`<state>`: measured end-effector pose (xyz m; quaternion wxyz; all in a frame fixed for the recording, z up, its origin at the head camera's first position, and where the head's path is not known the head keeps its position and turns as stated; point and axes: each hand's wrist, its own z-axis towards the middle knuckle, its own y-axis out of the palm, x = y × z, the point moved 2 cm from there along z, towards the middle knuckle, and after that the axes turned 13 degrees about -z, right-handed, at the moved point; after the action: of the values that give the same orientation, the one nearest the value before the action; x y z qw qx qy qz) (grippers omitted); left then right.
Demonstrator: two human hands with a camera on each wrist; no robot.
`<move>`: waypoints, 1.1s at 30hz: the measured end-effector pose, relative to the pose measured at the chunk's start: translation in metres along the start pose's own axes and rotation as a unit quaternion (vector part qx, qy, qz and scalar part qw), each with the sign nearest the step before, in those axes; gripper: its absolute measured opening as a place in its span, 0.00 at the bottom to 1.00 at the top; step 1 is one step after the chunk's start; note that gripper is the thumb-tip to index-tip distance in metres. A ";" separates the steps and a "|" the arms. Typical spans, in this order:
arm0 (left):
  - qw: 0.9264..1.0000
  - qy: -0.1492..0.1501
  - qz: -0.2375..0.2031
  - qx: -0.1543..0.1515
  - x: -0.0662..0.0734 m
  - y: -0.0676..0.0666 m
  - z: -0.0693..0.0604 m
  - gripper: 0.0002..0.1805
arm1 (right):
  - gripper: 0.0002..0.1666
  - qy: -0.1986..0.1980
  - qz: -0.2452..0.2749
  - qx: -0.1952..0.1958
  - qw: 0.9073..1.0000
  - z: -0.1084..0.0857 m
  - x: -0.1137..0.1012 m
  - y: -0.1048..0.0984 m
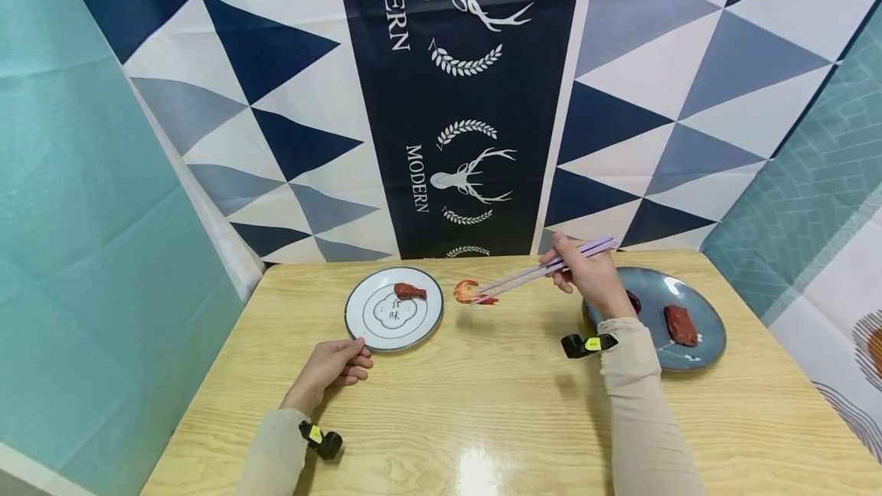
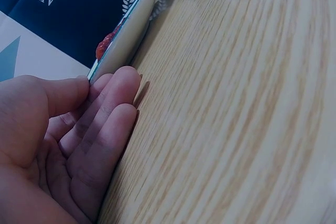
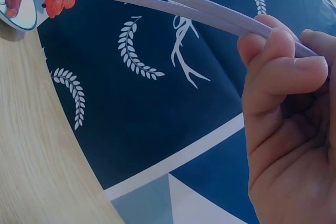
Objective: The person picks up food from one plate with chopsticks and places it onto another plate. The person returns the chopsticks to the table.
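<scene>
Head view: I see the right hand (image 1: 582, 275), right of centre, holding the chopsticks (image 1: 599, 245) near their back ends, which I judge keeps the fingers clear of the food. The tips grip the shrimp (image 1: 466, 292), raised off the table (image 1: 475, 396) mid-frame, just right of the white plate (image 1: 361, 312) and its drumstick (image 1: 410, 292). The left hand (image 1: 334, 364), lower left, pinches the rim, presumably for steadiness.

Left wrist view: thumb above the rim, fingers beneath.

Right wrist view: shrimp at upper left.

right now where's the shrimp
In the head view, the shrimp is near the middle, held above the table at the tips of the chopsticks, just right of the white plate.
</scene>
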<state>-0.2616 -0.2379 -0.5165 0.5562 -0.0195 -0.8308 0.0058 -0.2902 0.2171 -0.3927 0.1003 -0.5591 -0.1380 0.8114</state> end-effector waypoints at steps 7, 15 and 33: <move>1.000 0.002 0.005 0.000 -0.002 0.000 0.001 0.20 | 0.33 -0.001 -0.004 -0.007 1.000 0.001 0.003 0.002; 1.000 -0.001 0.003 0.001 -0.003 0.000 0.002 0.20 | 0.32 -0.001 -0.004 -0.009 1.000 0.001 0.003 0.003; 1.000 0.002 0.001 -0.004 -0.002 0.000 0.001 0.20 | 0.34 0.005 -0.014 -0.010 1.000 0.003 0.000 0.011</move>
<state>-0.2618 -0.2382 -0.5189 0.5581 -0.0221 -0.8295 0.0031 -0.2928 0.2067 -0.3952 0.1062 -0.5621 -0.1537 0.8057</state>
